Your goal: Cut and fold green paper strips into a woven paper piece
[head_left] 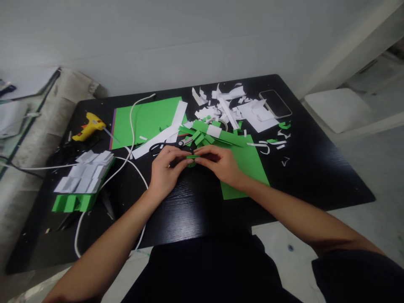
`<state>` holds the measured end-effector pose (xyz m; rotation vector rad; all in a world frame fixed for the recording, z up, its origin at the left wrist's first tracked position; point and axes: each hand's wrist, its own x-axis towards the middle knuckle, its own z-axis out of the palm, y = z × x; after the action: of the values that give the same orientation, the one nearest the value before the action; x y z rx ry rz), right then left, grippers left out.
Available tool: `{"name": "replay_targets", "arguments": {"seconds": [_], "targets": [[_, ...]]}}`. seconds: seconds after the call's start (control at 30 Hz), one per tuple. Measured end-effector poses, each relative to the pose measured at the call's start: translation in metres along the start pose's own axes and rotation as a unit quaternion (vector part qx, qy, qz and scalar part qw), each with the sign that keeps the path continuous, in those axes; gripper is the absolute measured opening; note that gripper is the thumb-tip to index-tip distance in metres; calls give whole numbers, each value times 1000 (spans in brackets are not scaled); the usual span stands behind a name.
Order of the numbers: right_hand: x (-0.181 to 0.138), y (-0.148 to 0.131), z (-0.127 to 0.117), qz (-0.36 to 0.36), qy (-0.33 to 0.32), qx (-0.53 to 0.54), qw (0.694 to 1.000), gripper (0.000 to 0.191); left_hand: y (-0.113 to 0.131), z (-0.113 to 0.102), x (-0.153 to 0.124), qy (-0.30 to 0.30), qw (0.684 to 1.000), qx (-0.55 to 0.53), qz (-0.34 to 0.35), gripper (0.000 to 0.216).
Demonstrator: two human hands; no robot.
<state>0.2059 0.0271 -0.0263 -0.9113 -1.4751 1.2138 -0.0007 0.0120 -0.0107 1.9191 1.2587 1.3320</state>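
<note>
Between my two hands, over the dark table, is a small folded piece of green paper point(193, 157). My left hand point(166, 170) pinches its left end with thumb and fingertips. The right end is pinched the same way by my right hand point(221, 164). Just behind the fingers lie black-handled scissors point(183, 142), partly covered by paper and my left hand. A pile of cut green strips point(217, 134), some folded, rests beyond my right hand. Under my right wrist a green sheet point(243, 185) lies flat on the table.
White paper scraps point(224, 105) spread across the back, beside a phone point(275, 104). A yellow glue gun point(90, 126) and a white-and-green folded paper model point(83, 176) sit at left. A white cable point(132, 126) crosses a large green sheet point(151, 111). The black table point(315, 168) has a rounded corner.
</note>
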Motion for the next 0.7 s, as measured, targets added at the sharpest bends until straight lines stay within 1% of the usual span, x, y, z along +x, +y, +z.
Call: {"name": "replay_targets", "arguments": {"seconds": [0.1, 0.2, 0.3, 0.5, 0.7], "targets": [[-1, -3, 1, 34, -7, 10, 999, 23, 2, 1, 1, -4, 999, -32, -22, 10], [-2, -5, 3, 41, 1, 26, 999, 27, 3, 2, 0, -23, 994, -67, -81, 9], [-2, -7, 3, 53, 4, 39, 998, 28, 4, 4, 0, -24, 989, -83, -123, 11], [-3, -8, 3, 80, 1, 44, 996, 29, 4, 6, -1, -9, 986, -100, -132, 10], [-4, -8, 3, 61, 5, 29, 998, 26, 2, 6, -2, -19, 983, -117, -138, 14]]}}
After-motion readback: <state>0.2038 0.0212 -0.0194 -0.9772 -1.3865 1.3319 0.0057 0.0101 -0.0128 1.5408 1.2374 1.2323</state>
